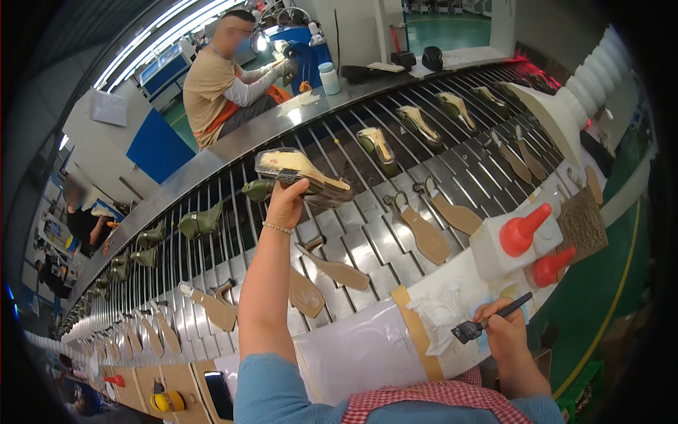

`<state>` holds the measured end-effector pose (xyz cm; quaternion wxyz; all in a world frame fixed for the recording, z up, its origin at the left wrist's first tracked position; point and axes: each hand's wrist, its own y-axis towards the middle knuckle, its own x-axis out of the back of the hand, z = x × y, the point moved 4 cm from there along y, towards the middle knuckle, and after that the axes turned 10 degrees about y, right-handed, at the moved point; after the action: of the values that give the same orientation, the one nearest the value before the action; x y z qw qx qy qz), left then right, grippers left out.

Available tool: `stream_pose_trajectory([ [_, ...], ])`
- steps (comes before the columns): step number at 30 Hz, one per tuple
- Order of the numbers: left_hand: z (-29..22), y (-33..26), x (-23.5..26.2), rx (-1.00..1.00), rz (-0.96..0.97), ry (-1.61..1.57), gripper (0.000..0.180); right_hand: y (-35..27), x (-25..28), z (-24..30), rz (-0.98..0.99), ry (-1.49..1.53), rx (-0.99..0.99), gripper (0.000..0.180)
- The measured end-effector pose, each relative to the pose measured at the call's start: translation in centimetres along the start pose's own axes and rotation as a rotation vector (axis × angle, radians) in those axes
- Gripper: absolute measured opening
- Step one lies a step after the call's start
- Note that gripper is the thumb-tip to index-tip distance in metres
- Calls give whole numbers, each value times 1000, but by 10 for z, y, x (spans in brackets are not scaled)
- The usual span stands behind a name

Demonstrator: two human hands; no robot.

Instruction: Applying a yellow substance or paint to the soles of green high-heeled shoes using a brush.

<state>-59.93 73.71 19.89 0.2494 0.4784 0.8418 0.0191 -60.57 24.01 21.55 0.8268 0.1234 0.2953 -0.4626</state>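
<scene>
Head view: the left hand (pixel 286 201) pinches a shoe on its last (pixel 304 177) from below, lifted over the slatted conveyor (pixel 367 247) at about eleven o'clock of centre. It looks light and stiff, the upper soft; holding the rigid last seems safest. At four o'clock the right hand (pixel 505 328), its grip pressed together, holds a small brush (pixel 487 321) over the desk (pixel 367 346), near the red-capped bottles (pixel 526 230).

Bare forearms entering from the lower edge; blue short sleeve at the left shoulder; red-and-white checked cloth across the chest over blue fabric; thin pale beaded bracelet (pixel 277 228) around the wrist of the left hand (pixel 286 203); right hand (pixel 503 326) unadorned, no glove
</scene>
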Motion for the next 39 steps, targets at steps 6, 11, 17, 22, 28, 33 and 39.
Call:
stream_pose_trajectory([
  [6,62,74,25,259,154,112,53,20,6,-8,-90,-11,38,19],
  [11,94,108,55,254,54,-17,51,29,7,-10,-103,-54,41,22],
  [17,68,108,101,103,-249,911,61,38,-1,-16,-83,-99,56,25],
  [22,45,80,86,177,150,2387,66,34,0,-12,-110,-96,73,28],
  [28,54,59,126,93,16,2562,38,23,-6,-1,-81,-56,80,25],
  [33,-48,-7,96,179,-332,1904,48,-8,1,21,-94,-151,94,23],
  [39,-96,-135,80,-61,-326,144,50,-36,0,64,-88,-345,131,17],
])
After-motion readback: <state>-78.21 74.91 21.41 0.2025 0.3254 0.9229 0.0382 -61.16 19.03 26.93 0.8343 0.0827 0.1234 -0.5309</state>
